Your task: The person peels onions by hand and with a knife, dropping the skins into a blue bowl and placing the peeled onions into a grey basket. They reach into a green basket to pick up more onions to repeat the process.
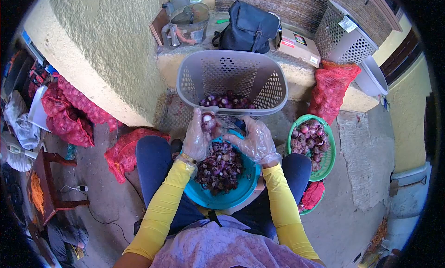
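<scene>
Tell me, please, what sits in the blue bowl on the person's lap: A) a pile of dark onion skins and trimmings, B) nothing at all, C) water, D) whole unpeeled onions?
A: the blue bowl holds a heap of purple-brown onion skins, while the left hand holds a single onion above it.

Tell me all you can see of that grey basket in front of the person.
The grey basket looks like plastic, rectangular with rounded corners, a smooth rim and walls pierced by rows of small holes. It is tipped toward the person, so its open side faces the camera. A small heap of red onions lies along its lower wall. It leans by the ledge, below a dark bag. The gloved left hand, holding an onion, is just under its rim; whether it touches is unclear.
</scene>
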A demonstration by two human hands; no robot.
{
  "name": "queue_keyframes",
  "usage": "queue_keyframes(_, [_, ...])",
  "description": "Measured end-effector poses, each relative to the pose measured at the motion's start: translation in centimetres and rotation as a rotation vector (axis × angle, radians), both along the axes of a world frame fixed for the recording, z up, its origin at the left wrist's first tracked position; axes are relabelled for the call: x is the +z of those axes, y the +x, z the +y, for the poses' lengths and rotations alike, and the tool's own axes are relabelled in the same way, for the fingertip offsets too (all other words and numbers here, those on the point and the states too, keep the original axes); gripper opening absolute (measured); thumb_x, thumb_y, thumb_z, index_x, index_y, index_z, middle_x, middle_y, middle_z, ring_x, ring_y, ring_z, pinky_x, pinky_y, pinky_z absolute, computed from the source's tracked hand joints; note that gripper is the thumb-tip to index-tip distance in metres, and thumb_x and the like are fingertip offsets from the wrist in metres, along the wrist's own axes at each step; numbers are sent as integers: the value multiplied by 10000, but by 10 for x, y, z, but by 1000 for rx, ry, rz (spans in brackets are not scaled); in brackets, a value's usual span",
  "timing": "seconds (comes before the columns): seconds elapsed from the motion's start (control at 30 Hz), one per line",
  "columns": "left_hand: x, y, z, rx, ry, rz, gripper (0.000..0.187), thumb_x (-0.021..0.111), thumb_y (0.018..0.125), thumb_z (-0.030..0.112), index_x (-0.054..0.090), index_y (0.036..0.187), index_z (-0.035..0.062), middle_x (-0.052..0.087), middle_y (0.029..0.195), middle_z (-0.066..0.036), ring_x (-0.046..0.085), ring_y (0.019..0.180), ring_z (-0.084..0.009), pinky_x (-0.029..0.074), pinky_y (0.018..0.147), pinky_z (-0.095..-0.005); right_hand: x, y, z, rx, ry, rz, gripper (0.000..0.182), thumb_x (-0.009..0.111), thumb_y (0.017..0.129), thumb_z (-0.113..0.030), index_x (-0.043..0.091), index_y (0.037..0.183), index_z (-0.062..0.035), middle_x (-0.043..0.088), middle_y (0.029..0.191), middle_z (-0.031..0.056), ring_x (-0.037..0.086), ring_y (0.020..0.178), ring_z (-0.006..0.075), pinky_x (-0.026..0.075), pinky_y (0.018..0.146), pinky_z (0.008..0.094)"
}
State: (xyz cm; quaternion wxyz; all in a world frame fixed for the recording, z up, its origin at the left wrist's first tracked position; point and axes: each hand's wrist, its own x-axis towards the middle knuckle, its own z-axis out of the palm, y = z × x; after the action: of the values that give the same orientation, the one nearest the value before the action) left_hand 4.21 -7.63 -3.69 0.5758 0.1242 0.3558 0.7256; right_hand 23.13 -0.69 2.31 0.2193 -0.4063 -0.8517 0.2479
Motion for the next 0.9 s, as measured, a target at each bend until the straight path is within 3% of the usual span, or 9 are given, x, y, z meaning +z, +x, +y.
queue_keyframes(0.07, [2, -5, -1, -149, -18, 238, 601, 378, 1098, 604, 658, 1123, 73, 694, 929, -61, 672, 827, -167, 577, 755, -324, 0, -4, -1, 88, 39, 139, 605, 841, 778, -586, 718, 1049, -59, 741, 947, 207, 714, 895, 420, 560, 769, 496])
queue_keyframes(0.2, [28, 13, -7, -149, -53, 205, 636, 398, 1071, 655, 655, 1066, 74, 702, 926, -66, 700, 842, -166, 600, 732, -306, -5, -6, -1, 102, 82, 161, 604, 856, 761, -572, 730, 1063, -64, 744, 970, 199, 714, 897, 416, 558, 771, 497])
queue_keyframes(0.4, [9, 10, -2, -168, -82, 130, 614, 436, 1067, 639, 659, 1058, 67, 696, 938, -59, 697, 855, -162, 606, 732, -326, -6, -8, -2, 149, 50, 69, 593, 839, 756, -600, 758, 1007, -68, 741, 881, 190, 719, 845, 405, 559, 754, 495])
queue_keyframes(0.47, [10, 13, -2, -152, -101, 136, 609, 441, 1067, 634, 663, 1057, 67, 694, 937, -58, 691, 842, -159, 603, 731, -322, -15, -8, 0, 144, 156, 13, 586, 825, 768, -603, 766, 992, -64, 730, 823, 183, 716, 807, 399, 555, 742, 500])
queue_keyframes(0.63, [6, 14, -2, -126, -139, 143, 610, 451, 1065, 632, 678, 1081, 67, 691, 955, -51, 667, 813, -144, 591, 714, -298, -24, -7, 2, 159, 157, 68, 588, 800, 793, -604, 764, 983, -48, 718, 816, 194, 710, 806, 402, 553, 746, 506])
queue_keyframes(0.7, [3, 13, -2, -118, -185, 240, 695, 402, 1063, 670, 668, 1156, 35, 689, 978, -74, 672, 811, -152, 586, 689, -295, -27, -7, 3, 174, 140, 48, 596, 790, 801, -610, 763, 984, -43, 716, 817, 198, 709, 810, 403, 553, 750, 506])
queue_keyframes(0.9, [2, 13, 0, -120, -188, 185, 687, 393, 1073, 654, 693, 1112, 37, 698, 942, -56, 658, 763, -141, 574, 675, -290, -27, -7, 3, 155, 161, 35, 595, 772, 814, -621, 754, 944, -41, 716, 821, 199, 709, 818, 404, 556, 759, 504])
